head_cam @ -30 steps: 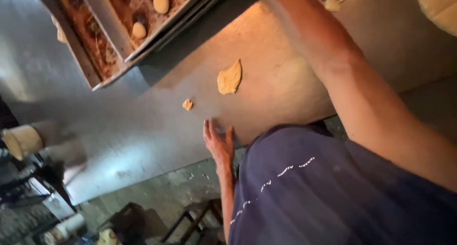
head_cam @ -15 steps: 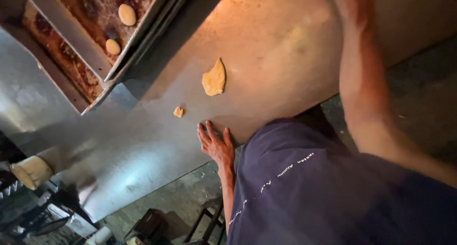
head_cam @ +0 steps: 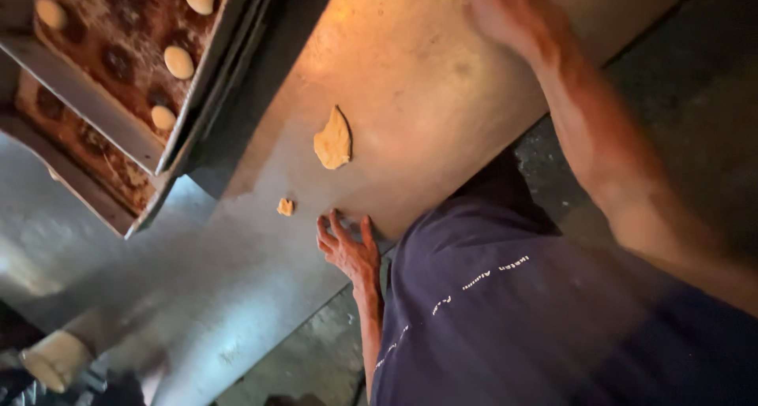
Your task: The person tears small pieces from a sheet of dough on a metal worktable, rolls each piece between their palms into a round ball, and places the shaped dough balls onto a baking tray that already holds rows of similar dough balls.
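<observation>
My left hand lies flat, fingers spread, on the near edge of the metal table and holds nothing. A flattened, irregular piece of dough rests on the table just beyond that hand. A small dough scrap lies close to its fingertips. My right hand is stretched over the far part of the table at the top of the view. It is blurred and partly cut off by the frame edge, so its grip is unclear.
Two stacked, stained baking trays jut over the table at the upper left, holding several pale dough balls. A pale cylindrical object sits at the lower left. My dark blue shirt fills the lower right.
My right arm has drawn back from the far reach and now crosses the upper right of the view. The left hand stays flat on the table edge, and the dough has not moved.
</observation>
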A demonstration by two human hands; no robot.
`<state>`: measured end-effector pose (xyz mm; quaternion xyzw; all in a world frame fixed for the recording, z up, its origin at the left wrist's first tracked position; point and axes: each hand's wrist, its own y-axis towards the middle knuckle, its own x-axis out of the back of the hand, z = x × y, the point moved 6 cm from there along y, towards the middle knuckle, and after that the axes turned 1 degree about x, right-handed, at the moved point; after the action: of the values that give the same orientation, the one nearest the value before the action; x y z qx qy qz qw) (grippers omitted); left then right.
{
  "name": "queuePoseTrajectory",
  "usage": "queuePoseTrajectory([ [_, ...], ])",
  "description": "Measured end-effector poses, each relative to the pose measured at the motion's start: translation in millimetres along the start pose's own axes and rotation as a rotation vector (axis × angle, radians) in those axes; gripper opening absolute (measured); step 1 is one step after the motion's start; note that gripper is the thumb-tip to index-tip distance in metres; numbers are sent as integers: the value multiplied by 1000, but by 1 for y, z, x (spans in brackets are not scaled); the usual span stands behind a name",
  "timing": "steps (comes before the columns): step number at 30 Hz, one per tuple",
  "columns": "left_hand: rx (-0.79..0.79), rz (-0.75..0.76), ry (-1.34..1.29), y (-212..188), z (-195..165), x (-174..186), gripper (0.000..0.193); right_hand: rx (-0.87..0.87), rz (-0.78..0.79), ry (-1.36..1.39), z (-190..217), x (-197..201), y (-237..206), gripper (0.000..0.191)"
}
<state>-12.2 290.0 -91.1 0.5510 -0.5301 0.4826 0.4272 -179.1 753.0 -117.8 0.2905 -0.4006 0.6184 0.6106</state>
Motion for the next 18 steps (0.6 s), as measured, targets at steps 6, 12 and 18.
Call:
queuePoseTrajectory([
  [6, -164, -7, -237, 29, 6, 30, 42, 33, 566, 410, 114, -23, -140, 21],
  [12, 69, 335, -1025, 39, 18, 0, 42, 200, 428, 624, 201, -61, -163, 18],
  [18, 213, 710, -2178, 37, 35, -28, 56, 935, 50, 158, 338, -73, -165, 35],
])
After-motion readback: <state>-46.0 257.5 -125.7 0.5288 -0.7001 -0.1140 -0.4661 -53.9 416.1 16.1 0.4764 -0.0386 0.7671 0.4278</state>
